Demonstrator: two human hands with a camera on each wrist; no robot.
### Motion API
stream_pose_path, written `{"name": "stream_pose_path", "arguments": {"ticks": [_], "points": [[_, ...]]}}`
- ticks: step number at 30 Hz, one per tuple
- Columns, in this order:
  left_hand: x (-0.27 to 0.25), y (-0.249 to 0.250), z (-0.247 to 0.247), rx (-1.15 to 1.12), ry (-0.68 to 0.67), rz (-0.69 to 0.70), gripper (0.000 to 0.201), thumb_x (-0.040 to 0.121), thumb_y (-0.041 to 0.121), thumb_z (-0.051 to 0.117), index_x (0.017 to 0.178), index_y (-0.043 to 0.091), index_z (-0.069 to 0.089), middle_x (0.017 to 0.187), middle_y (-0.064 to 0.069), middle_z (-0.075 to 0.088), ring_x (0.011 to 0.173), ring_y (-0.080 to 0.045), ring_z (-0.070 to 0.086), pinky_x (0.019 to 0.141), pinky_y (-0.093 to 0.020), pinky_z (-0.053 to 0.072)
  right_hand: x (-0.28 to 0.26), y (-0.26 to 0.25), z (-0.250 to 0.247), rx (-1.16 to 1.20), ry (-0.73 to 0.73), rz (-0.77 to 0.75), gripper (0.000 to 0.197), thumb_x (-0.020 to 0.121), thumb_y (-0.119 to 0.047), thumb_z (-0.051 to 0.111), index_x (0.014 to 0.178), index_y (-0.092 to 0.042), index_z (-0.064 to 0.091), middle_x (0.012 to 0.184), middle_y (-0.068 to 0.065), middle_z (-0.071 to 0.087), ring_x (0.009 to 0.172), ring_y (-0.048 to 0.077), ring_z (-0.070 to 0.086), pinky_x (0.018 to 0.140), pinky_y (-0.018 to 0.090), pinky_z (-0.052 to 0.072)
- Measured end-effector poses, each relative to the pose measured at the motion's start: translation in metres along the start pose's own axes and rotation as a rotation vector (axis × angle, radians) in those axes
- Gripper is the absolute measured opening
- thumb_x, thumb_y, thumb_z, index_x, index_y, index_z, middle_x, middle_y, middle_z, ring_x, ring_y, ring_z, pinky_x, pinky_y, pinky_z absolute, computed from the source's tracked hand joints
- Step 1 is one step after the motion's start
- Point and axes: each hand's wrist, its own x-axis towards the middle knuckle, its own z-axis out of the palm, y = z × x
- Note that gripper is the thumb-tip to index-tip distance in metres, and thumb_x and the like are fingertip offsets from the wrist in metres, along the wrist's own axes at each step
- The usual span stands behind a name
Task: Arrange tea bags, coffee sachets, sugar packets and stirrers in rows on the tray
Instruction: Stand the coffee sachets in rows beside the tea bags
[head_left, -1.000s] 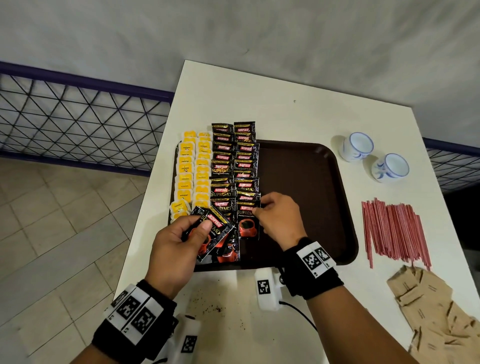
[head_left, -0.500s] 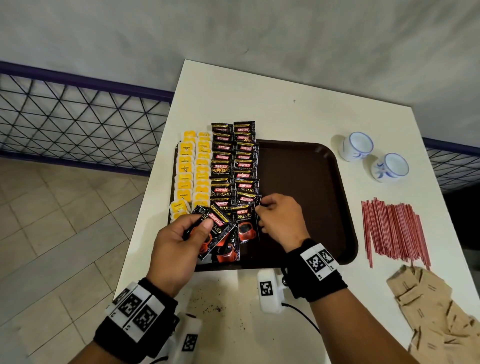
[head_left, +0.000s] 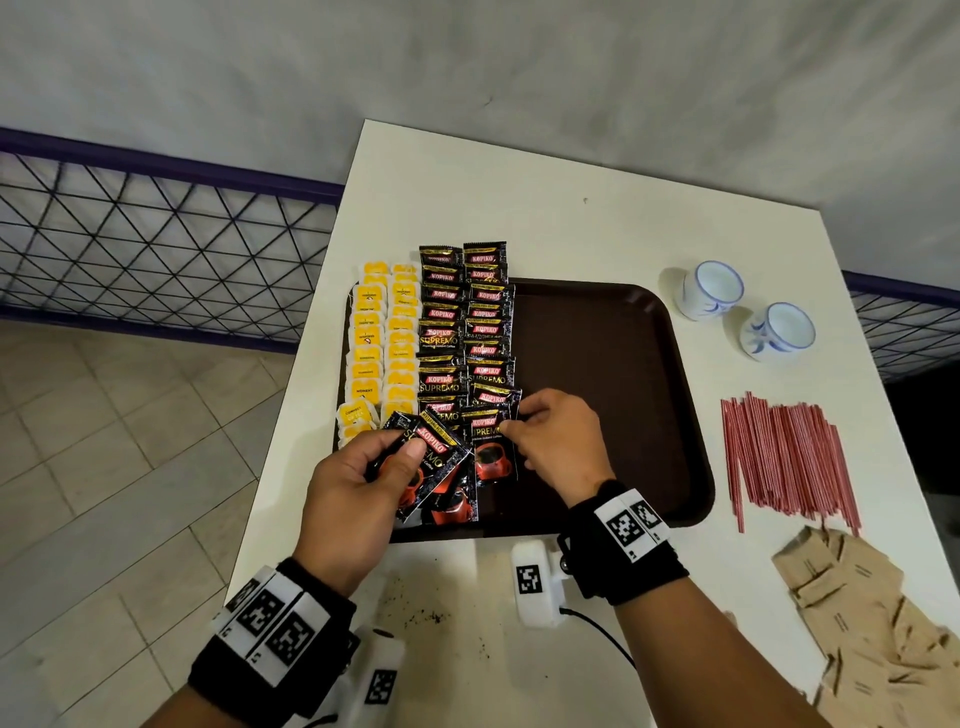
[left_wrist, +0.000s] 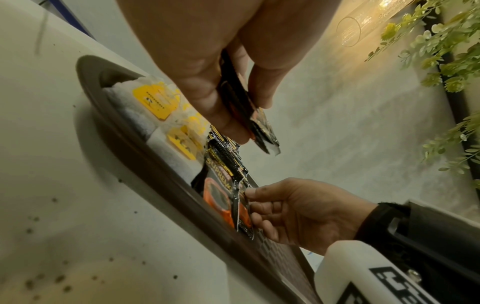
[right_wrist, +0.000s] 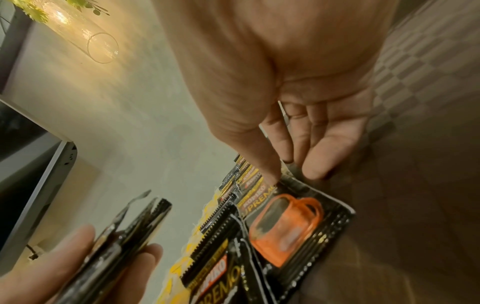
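Sachets are lying overlapped in two rows on the tray beside the tea bags. The left hand is gripping a spare fan as stock, while the right hand is pinching one sachet flat, likely extending the second row.

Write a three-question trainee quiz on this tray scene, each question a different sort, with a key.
1. True or false: the red stirrers already lie on the brown tray.
2. Multiple choice: the left hand grips A) tea bags B) a stack of coffee sachets C) a cup.
3. Fill in: the right hand pinches the edge of a coffee sachet at the near end of the ____ coffee row.

Key: 1 false, they lie on the table right of the tray; 2 B; 3 right.
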Motion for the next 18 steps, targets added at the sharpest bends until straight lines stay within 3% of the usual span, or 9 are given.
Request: {"name": "stream_pose_path", "arguments": {"ticks": [6,9,13,15,18], "points": [[0.0006,-0.0008,-0.0001,-0.004,0.009,0.002,0.011,0.092,0.028,0.067,0.095,0.025,0.077,0.09,-0.007,0.076,0.089,-0.035,0.071,0.085,-0.054,0.058,-0.0008,-0.0021,0.0,0.008,0.001,-0.008,0.021,0.08,-0.021,0.077,0.078,-0.034,0.061,0.078,-0.003,0.071,0.074,0.017,0.072,0.074,0.042,0.062],[0.0007,-0.0017,-0.0009,-0.012,0.009,-0.008,0.012,0.092,0.029,0.067,0.097,0.026,0.077,0.092,-0.006,0.076,0.089,-0.034,0.072,0.085,-0.058,0.057,-0.0008,-0.0041,-0.001,0.011,-0.002,-0.016,0.022,0.082,-0.018,0.075,0.079,-0.034,0.06,0.079,-0.003,0.071,0.075,0.016,0.072,0.075,0.042,0.062],[0.0003,-0.0019,-0.0019,-0.022,0.007,-0.021,0.01,0.092,0.03,0.067,0.095,0.028,0.077,0.09,-0.008,0.076,0.088,-0.039,0.071,0.079,-0.063,0.057,-0.0029,-0.0071,0.0006,0.021,0.016,-0.021,0.015,0.08,-0.031,0.077,0.081,-0.032,0.062,0.081,-0.004,0.071,0.076,0.016,0.072,0.074,0.042,0.062],[0.0003,-0.0019,-0.0021,-0.027,0.01,-0.024,0.011,0.091,0.031,0.068,0.096,0.027,0.077,0.09,-0.006,0.076,0.088,-0.036,0.072,0.082,-0.061,0.058,-0.0042,-0.0076,0.0022,0.023,0.028,-0.02,0.02,0.075,-0.038,0.079,0.078,-0.031,0.061,0.082,-0.004,0.072,0.078,0.016,0.072,0.074,0.042,0.062],[0.0007,-0.002,-0.0014,-0.031,0.011,-0.028,0.013,0.09,0.032,0.068,0.097,0.026,0.077,0.092,-0.004,0.077,0.09,-0.032,0.073,0.085,-0.06,0.057,-0.0048,-0.0074,0.0021,0.012,0.023,-0.022,0.021,0.077,-0.034,0.08,0.078,-0.032,0.06,0.083,-0.003,0.071,0.078,0.017,0.072,0.074,0.043,0.062]]}}
